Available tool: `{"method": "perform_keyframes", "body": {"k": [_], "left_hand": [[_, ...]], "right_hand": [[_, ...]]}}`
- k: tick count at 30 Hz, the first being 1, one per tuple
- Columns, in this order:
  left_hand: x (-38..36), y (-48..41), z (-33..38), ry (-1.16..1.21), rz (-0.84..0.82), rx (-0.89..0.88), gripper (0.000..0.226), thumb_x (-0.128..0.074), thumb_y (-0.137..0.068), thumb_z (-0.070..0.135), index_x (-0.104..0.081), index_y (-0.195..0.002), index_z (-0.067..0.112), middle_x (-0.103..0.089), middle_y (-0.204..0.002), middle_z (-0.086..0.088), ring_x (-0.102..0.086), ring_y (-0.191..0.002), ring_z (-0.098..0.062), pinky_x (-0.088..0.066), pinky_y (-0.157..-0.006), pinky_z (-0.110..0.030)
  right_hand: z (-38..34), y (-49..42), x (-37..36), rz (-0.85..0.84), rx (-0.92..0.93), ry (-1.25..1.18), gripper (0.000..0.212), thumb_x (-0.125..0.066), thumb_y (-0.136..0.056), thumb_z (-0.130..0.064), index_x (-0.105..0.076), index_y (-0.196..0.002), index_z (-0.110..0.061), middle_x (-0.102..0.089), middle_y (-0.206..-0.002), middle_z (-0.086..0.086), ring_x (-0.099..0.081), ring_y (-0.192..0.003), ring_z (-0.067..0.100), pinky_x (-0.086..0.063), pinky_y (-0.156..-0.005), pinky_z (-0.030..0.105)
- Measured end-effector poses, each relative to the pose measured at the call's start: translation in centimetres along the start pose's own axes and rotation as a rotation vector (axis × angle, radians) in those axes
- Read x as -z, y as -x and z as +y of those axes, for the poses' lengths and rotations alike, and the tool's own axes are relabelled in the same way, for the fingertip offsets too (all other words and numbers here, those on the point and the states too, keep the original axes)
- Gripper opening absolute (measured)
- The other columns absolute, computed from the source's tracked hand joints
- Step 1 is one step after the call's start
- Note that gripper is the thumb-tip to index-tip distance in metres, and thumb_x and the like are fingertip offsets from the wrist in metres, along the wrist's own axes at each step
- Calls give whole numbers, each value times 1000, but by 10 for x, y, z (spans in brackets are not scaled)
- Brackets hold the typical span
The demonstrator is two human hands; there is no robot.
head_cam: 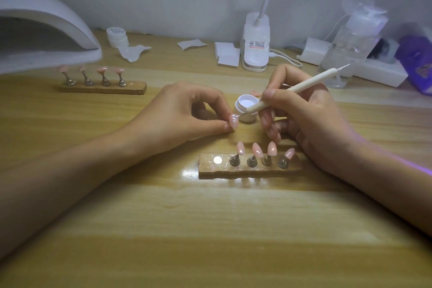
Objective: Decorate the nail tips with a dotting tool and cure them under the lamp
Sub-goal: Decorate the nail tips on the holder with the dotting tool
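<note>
Pink glossy nail tip (233, 121) pinched by left hand (184, 112), right hand (311, 114) gripping slim dotting tool (293, 88).

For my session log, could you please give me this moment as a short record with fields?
left hand: pinches a pink nail tip
right hand: grips white dotting tool, its end at that nail tip
gel pot: open, just behind the tool's end
near holder: four pink tips, one bare metal disc
far holder: four more tips, in front of curing lamp
</note>
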State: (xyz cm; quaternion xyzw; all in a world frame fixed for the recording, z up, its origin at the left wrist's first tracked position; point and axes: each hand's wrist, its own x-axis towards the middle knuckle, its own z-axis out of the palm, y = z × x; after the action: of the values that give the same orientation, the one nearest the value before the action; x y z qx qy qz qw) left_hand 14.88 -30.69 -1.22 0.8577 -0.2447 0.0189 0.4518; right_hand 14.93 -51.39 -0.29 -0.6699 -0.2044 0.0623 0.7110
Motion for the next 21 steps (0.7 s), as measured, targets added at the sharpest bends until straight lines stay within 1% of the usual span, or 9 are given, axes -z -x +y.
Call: {"method": "perform_keyframes", "body": {"k": [3, 8, 12, 17, 21], "left_hand": [[0, 0, -1, -1, 5, 8, 12, -81, -78, 22, -75, -75, 32, -60, -57, 22, -51, -51, 3, -35, -53, -7], [0, 0, -2, -5, 5, 5, 15, -81, -78, 21, -74, -75, 34, -60, -57, 22, -51, -51, 4, -35, -53, -6], [0, -1, -3, 0, 7, 15, 14, -81, -77, 24, -74, -78, 35, -60, -56, 21, -51, -51, 3, -36, -52, -7], [0, -1, -3, -4, 9, 18, 15, -82, -77, 25, -73, -78, 37, -60, -56, 21, -51, -51, 3, -36, -52, -7], [0, 0, -2, 5, 4, 15, 13, -81, -77, 24, -74, -76, 35, -61, -57, 22, -52, -51, 4, -36, -53, -6]], "right_hand": [[0, 0, 0, 5, 16, -9, 22, -57, -87, -11, -52, -68, -19, -56, -55, 8, -49, -43, 16, -41, -40, 21], [1, 0, 0, -6, 15, 10, 23, -57, -87, -10, -53, -67, -20, -55, -56, 10, -48, -43, 17, -40, -40, 21], [2, -1, -1, -27, -3, 54, 23, -58, -86, -8, -52, -66, -18, -55, -57, 16, -44, -41, 19, -40, -38, 22], [2, 0, -1, -36, -12, 69, 21, -58, -86, -7, -51, -68, -16, -54, -51, 7, -43, -39, 18, -40, -36, 22], [2, 0, 0, -35, -13, 74, 21, -58, -86, -7, -51, -69, -15, -54, -52, 8, -44, -39, 18, -40, -36, 23]]}}
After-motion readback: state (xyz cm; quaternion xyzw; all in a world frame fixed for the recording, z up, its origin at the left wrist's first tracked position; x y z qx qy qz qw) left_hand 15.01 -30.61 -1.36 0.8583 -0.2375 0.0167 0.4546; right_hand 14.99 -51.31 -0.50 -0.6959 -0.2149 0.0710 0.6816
